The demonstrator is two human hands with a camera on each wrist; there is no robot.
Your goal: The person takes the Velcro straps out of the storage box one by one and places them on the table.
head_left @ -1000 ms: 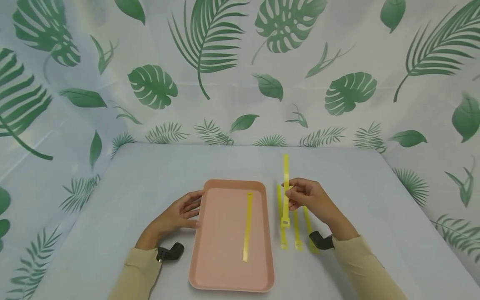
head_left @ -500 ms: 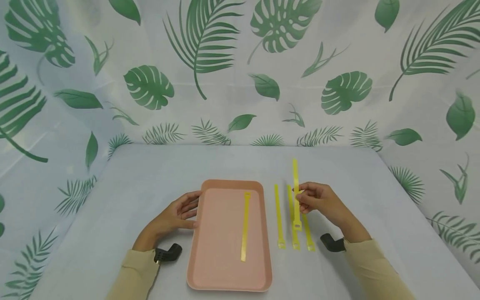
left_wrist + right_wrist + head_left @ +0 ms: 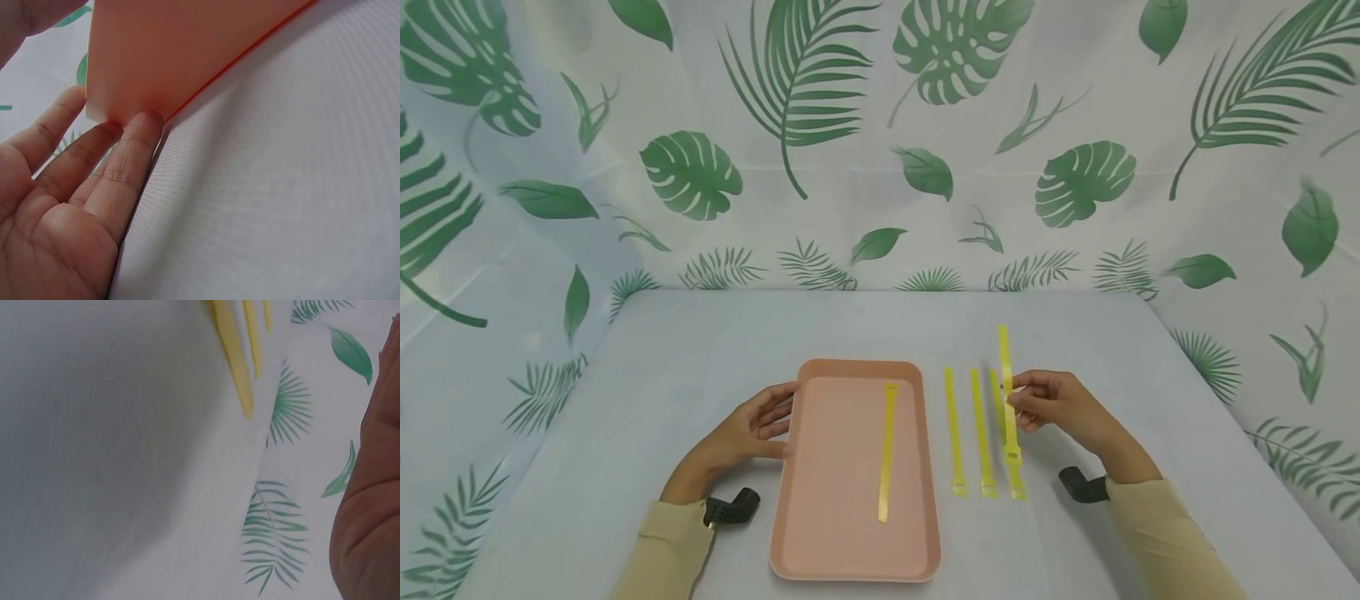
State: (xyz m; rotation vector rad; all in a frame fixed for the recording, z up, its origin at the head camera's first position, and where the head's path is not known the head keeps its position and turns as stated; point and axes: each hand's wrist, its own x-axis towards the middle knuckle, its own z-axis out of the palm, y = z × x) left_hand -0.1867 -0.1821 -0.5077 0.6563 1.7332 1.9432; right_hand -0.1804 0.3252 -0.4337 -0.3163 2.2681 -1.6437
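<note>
My right hand (image 3: 1067, 408) pinches a thin yellow cable tie (image 3: 1010, 429) between thumb and fingers, its slotted head pointing toward me. It is held above the rightmost of three similar ties on the table and partly hides that one. The left tie (image 3: 953, 433) and middle tie (image 3: 981, 433) lie parallel. Another yellow tie (image 3: 887, 454) lies inside a pink tray (image 3: 835, 483), slotted end away from me. My left hand (image 3: 745, 429) touches the tray's left edge with fingertips and thumb. Up close in the left wrist view, extended fingers (image 3: 119, 169) rest against the tray's side.
A pale cloth covers the table (image 3: 715, 333). Behind and beside it hangs a white backdrop (image 3: 850, 192) printed with green leaves. Black wrist devices (image 3: 733, 507) sit at both sleeve cuffs. The right wrist view catches several ties' ends (image 3: 240, 381) and the palm's edge.
My right hand has moved right with the held cable tie, from above the left tie to above the rightmost one. My left hand stays at the tray's edge. The head view has shifted slightly.
</note>
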